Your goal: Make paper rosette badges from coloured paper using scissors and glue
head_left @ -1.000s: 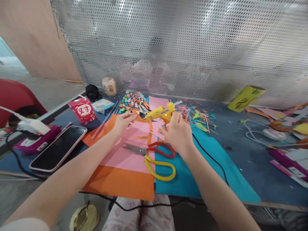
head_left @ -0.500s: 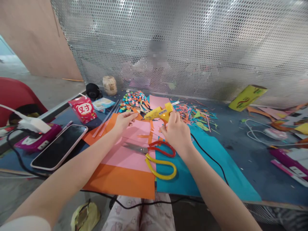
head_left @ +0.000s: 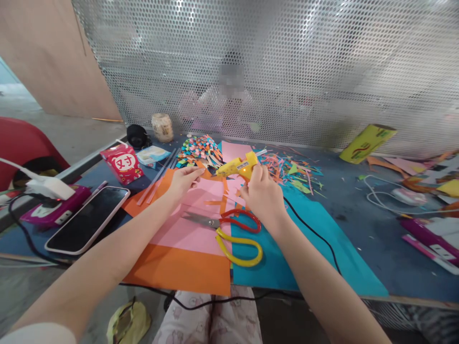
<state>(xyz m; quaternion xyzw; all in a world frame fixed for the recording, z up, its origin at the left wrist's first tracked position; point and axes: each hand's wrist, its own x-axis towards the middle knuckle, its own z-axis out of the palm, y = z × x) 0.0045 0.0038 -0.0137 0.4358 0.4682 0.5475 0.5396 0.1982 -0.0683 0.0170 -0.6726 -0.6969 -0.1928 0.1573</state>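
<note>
Glue gun (head_left: 238,166) in the right hand (head_left: 264,193), its nozzle pointing toward the left hand (head_left: 184,183).
The person's right hand is wrapped around the glue gun's handle, holding the yellow body over the papers near the middle of the table (head_left: 353,229), with a small orange light glowing on its side. The left hand makes a narrow pinch just beside the nozzle; whether a paper piece sits between its fingertips cannot be told. Nearer the person, scissors (head_left: 212,222) lie with their blades on the pink sheet (head_left: 172,236), 1 red loop and 1 yellow loop reaching over the blue sheet (head_left: 311,258). Behind the hands are a pile of paper bits (head_left: 201,149) and some shreds (head_left: 296,172). A phone (head_left: 88,220) lies to the left.
</note>
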